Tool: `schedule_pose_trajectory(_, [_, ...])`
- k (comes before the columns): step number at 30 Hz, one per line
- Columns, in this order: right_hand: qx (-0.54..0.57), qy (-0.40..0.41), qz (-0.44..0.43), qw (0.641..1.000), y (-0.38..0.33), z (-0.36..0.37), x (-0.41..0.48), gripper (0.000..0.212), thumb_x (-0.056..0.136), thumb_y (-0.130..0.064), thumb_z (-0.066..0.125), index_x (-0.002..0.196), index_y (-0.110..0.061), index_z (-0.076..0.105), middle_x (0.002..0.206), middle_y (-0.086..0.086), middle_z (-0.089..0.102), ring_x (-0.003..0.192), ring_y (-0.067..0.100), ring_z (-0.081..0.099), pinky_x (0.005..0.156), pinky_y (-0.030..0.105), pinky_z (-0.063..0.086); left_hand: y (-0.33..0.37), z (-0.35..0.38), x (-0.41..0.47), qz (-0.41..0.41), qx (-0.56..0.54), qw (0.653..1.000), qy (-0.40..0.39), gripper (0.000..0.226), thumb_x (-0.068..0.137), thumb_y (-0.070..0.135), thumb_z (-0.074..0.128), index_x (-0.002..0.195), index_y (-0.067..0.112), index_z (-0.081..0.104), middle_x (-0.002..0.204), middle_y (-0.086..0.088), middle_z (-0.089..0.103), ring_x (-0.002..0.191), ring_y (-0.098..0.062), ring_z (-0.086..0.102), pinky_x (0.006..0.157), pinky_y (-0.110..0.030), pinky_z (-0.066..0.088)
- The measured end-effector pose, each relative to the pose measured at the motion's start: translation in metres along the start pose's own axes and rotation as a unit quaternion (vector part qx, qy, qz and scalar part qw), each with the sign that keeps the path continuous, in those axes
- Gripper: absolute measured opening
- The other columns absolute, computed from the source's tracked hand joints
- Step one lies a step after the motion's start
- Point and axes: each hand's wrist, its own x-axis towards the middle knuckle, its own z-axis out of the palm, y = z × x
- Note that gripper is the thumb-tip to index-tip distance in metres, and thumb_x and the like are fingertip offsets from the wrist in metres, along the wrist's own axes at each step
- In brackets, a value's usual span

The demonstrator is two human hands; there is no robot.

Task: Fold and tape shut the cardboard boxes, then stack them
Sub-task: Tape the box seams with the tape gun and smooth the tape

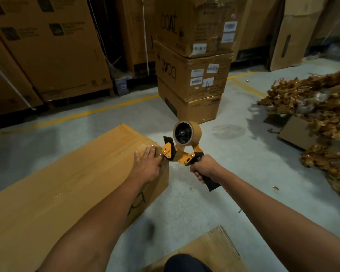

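I press my left hand [147, 165], fingers straight, onto the far corner of the long cardboard box [67, 183], which lies on the floor beneath it. My right hand [204, 169] grips the black handle of the yellow tape dispenser [185, 146], its nose just beside the left fingertips at the box's edge. Beyond both hands stands a stack of boxes [192, 75]. Right of the right hand lies a heap of crumpled brown scraps [322, 118].
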Motion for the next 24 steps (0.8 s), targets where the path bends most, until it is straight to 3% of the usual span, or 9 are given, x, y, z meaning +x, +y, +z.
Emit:
schedule_pose_trajectory(10, [0.029,-0.002,0.032,0.999,0.002,0.008,0.003,0.014,0.083,-0.001,0.062,0.073,-0.007,0.057,0.055,0.007,0.053,0.042,0.016,0.046,0.045,0.025,0.044,-0.004,0.010,0.002,0.003,-0.006,0.999,0.031,0.067,0.099,0.032,0.049,0.157,0.033,0.017,0.168,-0.004,-0.003,0.154,-0.025,-0.005,0.119,-0.062,0.001])
schedule_pose_trajectory(18, [-0.032,0.013,0.024,0.999,-0.004,-0.001,-0.003,0.004,0.087,-0.002,0.062,0.086,-0.005,0.060,0.062,0.009,0.057,0.044,0.016,0.050,0.043,0.024,0.045,0.000,0.011,-0.002,0.018,0.011,0.998,0.051,0.069,0.095,0.030,0.047,0.157,0.030,0.017,0.167,-0.007,0.005,0.154,-0.027,0.002,0.117,-0.064,0.007])
schedule_pose_trajectory(24, [-0.070,0.005,0.031,0.997,0.001,-0.010,-0.015,0.006,0.086,0.000,0.062,0.089,-0.004,0.060,0.060,0.009,0.055,0.042,0.016,0.048,0.042,0.023,0.044,-0.005,0.006,0.002,0.006,-0.007,0.999,0.032,0.078,0.093,0.026,0.050,0.158,0.037,0.008,0.168,-0.005,0.000,0.154,-0.024,-0.003,0.119,-0.063,0.004])
